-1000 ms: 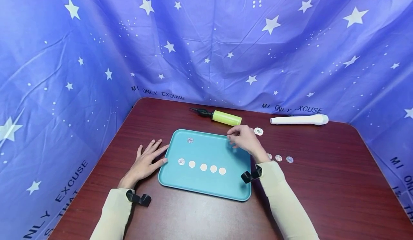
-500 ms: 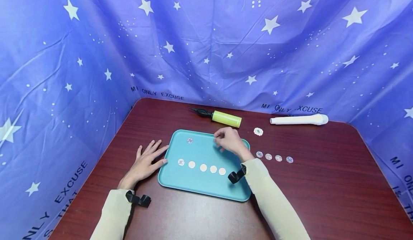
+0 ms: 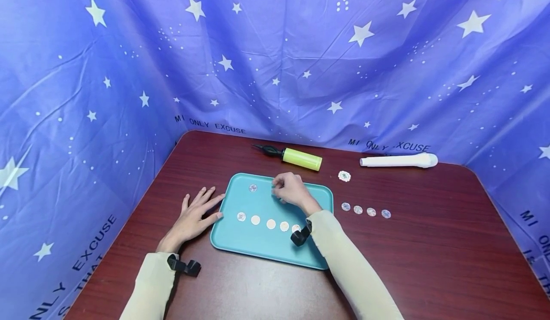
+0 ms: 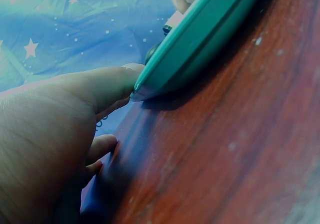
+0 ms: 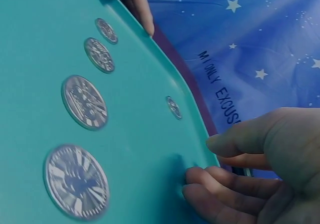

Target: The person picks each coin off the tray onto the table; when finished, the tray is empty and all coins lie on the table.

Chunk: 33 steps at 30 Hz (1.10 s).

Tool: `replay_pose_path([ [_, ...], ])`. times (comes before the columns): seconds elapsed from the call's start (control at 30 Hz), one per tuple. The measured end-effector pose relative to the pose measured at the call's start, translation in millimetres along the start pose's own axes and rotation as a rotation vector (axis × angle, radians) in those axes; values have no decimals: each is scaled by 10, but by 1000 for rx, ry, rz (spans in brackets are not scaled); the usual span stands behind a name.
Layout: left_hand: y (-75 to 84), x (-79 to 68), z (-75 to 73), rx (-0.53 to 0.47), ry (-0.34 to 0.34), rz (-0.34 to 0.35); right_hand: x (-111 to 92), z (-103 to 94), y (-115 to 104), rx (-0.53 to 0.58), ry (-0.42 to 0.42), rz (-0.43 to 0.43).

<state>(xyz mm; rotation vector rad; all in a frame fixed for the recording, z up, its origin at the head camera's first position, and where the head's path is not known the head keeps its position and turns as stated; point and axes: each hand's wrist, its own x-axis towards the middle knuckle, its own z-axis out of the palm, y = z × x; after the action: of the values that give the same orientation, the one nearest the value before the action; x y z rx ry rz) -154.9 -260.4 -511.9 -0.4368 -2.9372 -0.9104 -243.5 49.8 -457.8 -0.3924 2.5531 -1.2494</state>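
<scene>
My left hand (image 3: 193, 218) lies with spread fingers on the table, thumb and index fingertip at the left rim of a teal tray (image 3: 258, 248). In the left wrist view its thumb (image 4: 112, 87) meets the tray's edge. Over the back of the tray, my right hand (image 3: 291, 189) has bent fingers; the right wrist view shows thumb and curled fingers (image 5: 220, 184) near the rim, and I cannot tell whether something thin is between them. Silver coins lie in a row on the tray, one coin (image 3: 241, 217) at the left end. Another coin (image 3: 253, 187) lies alone behind.
Right of the tray, several more coins (image 3: 358, 209) lie in a row on the dark red table (image 3: 429, 243). Behind them are a small white scalloped piece (image 3: 344, 176) and a white microphone-shaped stick (image 3: 399, 160). A green hand pump (image 3: 302, 159) lies behind the tray. Starry curtains enclose the table.
My right hand has moved left across the back of the tray from its right corner, uncovering the table coins and white piece. The left hand has stayed in place.
</scene>
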Motion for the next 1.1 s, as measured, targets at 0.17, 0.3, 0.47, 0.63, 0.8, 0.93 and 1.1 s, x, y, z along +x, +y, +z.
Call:
replay_pose_path([
  [0.17,7,-2,0,-1,0,0,37,69,-25,-21,9,-11],
  [0.3,9,-4,4,-2,2,1,75,118,-56,-43,18,-16],
  [0.47,1,-6,8,-6,10,6,136,184,-112,-106,20,-38],
  [0.63,-6,-2,7,-8,16,11,193,248,-153,-159,42,-61],
  [0.8,-3,4,1,-8,3,0,238,306,-173,-169,45,-71],
  [0.93,3,5,4,-2,-8,-3,259,346,-182,-179,45,-69],
  [1.1,15,4,6,-5,-8,-9,271,383,-191,-177,51,-71],
])
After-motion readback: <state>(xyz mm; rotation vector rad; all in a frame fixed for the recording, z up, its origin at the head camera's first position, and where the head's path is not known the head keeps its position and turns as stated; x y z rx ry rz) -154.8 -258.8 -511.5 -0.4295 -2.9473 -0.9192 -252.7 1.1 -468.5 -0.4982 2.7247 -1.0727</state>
